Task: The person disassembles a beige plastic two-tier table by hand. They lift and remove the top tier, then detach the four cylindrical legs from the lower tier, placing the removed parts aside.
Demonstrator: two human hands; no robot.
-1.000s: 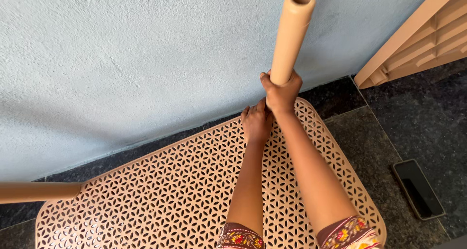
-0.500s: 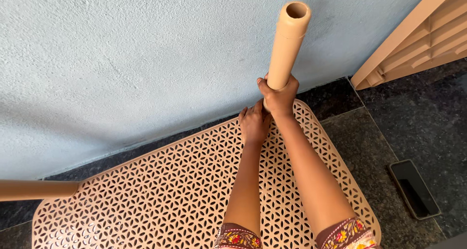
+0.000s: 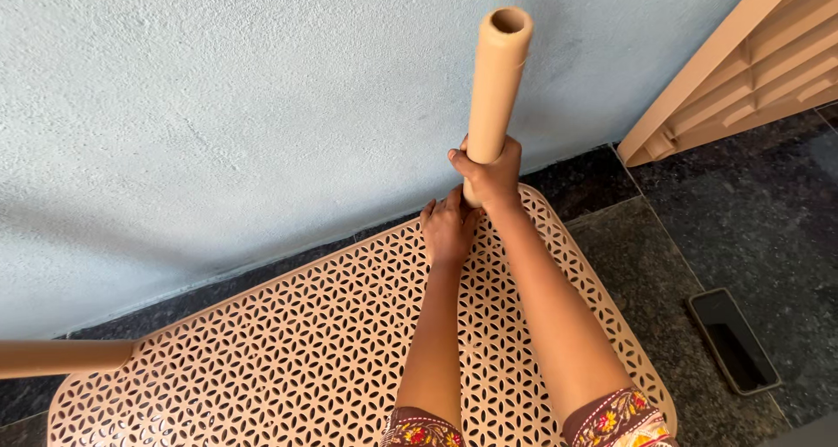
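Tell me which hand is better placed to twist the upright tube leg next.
Probably the right hand: it is wrapped around the tube leg near its base. The left hand lies lower, pressing on the perforated panel beside the leg, so it suits bracing.

A dark phone (image 3: 733,340) lies flat on the dark stone floor (image 3: 698,237), a slatted beige panel (image 3: 751,72) leans against the pale blue textured wall (image 3: 218,106).
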